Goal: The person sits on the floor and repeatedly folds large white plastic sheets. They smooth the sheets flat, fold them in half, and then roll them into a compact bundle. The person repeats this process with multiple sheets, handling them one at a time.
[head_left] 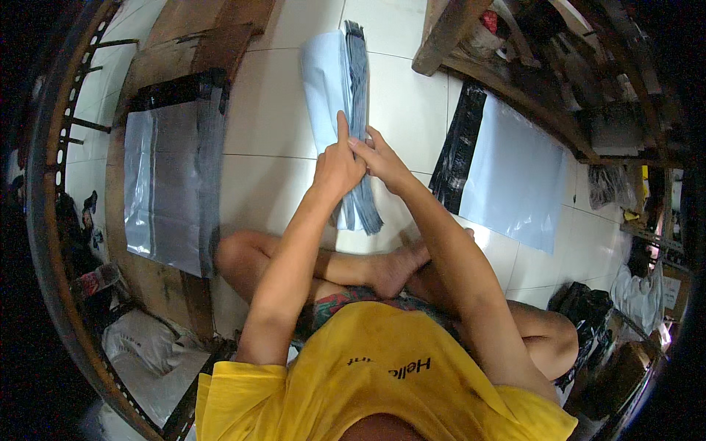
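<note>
The left hand (338,167) is clasping a folded bundle of thin plastic sheets (323,81), forefinger laid straight along the smooth pale-blue side, while the right hand (384,163) grips its rippled, many-layered grey edge. That bundle sits in front of bare crossed legs (349,269), above or on glossy white floor tiles (268,125); further out, a shiny grey stack (173,173) lies left on a brown board (163,285), a slick black-banded pale-blue stack (511,173) right.
</note>
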Available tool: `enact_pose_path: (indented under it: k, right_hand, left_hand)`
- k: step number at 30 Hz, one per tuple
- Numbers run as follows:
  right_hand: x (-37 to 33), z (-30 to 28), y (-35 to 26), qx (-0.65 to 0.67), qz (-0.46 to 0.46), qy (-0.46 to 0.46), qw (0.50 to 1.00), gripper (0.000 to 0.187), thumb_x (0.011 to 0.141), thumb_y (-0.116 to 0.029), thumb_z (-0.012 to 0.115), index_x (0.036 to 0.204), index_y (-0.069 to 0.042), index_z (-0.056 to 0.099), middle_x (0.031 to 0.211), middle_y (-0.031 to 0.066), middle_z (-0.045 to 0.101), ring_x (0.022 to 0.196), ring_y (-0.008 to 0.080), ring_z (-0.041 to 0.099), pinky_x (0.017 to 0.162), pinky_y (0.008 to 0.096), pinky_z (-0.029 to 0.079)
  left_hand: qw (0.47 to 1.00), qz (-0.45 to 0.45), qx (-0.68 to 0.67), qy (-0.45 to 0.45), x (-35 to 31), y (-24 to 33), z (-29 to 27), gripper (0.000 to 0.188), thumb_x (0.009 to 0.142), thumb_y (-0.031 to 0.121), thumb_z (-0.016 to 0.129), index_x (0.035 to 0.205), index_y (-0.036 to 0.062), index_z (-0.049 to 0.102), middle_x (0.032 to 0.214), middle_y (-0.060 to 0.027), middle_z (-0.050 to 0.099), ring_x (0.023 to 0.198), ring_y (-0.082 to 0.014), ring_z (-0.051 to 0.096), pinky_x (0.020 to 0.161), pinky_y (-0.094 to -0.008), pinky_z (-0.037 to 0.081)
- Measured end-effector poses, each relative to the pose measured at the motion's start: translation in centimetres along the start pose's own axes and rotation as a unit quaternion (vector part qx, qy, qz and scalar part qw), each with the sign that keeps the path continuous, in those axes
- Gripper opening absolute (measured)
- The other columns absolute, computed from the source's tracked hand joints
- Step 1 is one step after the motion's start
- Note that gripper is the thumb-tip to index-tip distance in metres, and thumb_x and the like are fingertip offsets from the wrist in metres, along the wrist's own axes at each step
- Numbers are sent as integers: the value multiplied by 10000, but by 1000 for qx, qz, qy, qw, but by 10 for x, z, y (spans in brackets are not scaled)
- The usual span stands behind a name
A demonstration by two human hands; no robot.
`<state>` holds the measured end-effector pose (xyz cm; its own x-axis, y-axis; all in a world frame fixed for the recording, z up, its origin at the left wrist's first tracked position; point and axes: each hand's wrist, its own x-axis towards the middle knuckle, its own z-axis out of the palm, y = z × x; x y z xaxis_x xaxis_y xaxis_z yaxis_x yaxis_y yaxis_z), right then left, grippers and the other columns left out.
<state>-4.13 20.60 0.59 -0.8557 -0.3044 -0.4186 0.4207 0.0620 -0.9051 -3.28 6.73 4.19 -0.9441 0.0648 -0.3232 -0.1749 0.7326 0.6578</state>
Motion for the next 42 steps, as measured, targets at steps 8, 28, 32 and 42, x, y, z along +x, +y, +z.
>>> enact_pose_path:
  k: [8, 28, 32, 42]
  right_hand:
    - [8, -42, 31, -16, 40, 110, 993, 816, 929, -484, 684, 1456, 74, 408, 1248, 250, 635, 1101, 339, 648, 956, 418, 508]
    - [0, -52, 71, -274, 65, 256, 925, 379, 897, -224, 643, 1165, 44, 624, 1126, 292, 677, 1085, 451, 654, 970, 492, 501]
    - [5, -50, 73, -294, 64, 245, 922, 387, 906, -210, 640, 1169, 74, 641, 1117, 291, 691, 1063, 412, 672, 950, 450, 507]
    - [2, -21, 73, -298, 27, 255, 919, 660, 950, -102, 508, 1548, 11, 252, 1192, 383, 616, 1111, 499, 626, 984, 529, 487]
  left_hand:
    - [990, -40, 117, -66, -1, 22, 13, 890, 912, 523, 622, 1630, 197, 211, 1531, -368, 272, 1304, -539, 475, 929, -610, 505]
    - [974, -73, 202, 74, 3, -64, -14, 837, 820, 343, 777, 1438, -78, 402, 1653, -289, 33, 1486, -531, 183, 1156, -619, 349]
    - [964, -116, 102, 214, 18, -161, -28, 896, 819, 278, 753, 1492, -76, 277, 1605, -335, 138, 1427, -541, 313, 1148, -545, 382]
    - [972, -154, 73, 162, 58, -251, -32, 471, 934, 214, 503, 1273, -112, 496, 1263, -374, 571, 1203, -507, 552, 1045, -528, 446]
